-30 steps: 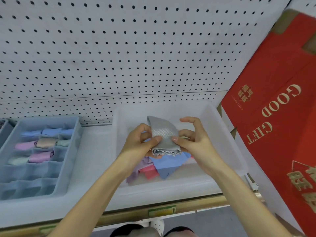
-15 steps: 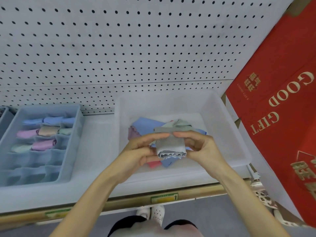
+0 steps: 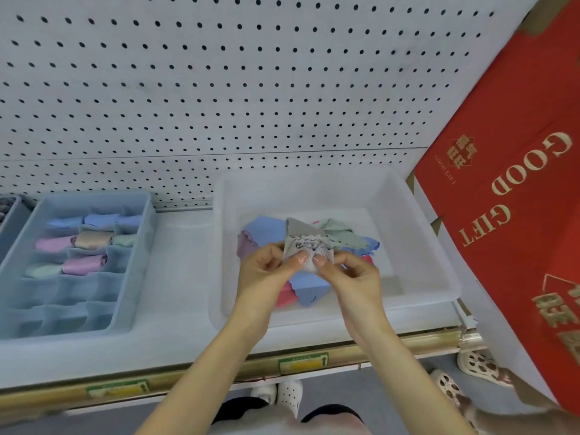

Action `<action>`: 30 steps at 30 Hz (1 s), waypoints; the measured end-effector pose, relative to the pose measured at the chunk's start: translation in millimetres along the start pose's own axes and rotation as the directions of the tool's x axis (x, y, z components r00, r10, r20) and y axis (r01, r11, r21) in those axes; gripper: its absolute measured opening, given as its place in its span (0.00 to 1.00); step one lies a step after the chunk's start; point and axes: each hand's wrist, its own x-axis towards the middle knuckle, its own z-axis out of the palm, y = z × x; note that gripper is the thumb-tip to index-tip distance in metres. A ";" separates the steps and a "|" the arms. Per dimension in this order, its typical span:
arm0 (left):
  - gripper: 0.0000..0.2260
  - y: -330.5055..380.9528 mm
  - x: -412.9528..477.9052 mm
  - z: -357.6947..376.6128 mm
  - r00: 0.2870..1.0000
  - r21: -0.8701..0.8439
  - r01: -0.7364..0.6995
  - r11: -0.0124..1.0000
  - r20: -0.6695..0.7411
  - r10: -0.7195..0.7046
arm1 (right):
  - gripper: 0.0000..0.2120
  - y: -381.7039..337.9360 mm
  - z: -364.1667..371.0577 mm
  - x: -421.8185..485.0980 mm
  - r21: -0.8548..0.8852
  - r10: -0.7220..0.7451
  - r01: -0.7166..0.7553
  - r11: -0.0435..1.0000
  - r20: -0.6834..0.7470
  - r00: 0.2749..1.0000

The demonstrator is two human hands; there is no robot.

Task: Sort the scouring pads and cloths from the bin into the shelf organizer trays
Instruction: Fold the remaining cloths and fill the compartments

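Rolled tighter than before, the grey scallop-edged textured cloth is pinched by left hand and right hand, likely compacted to suit the blue compartmented tray left of them.

left hand and right hand pinching, thumbs nearly meeting

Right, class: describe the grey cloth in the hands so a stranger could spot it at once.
Find the white bin beside the red box. Above its loose cloths, the left hand and right hand pinch one folded cloth. It alone is grey; the rest are blue, green, pink and purple.
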 end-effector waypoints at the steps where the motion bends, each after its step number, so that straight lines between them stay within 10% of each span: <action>1: 0.13 -1.7 -0.3 -0.3 1.000 -0.018 -0.001 1.000 -0.018 0.000 | 0.09 0.4 0.4 -1.7 0.009 0.001 -0.001 1.000 -0.022 1.000; 12: 0.26 2.7 3.5 -20.4 0.893 -0.062 0.134 0.989 0.441 -0.093 | 0.14 -3.3 -13.4 -11.4 -0.015 -0.095 0.098 0.995 0.143 0.985; 30: 0.32 -15.5 -14.2 -19.9 0.938 -0.040 0.034 0.999 0.347 -0.018 | 0.07 11.2 -18.2 -19.7 -0.088 -0.076 0.103 0.991 0.269 0.960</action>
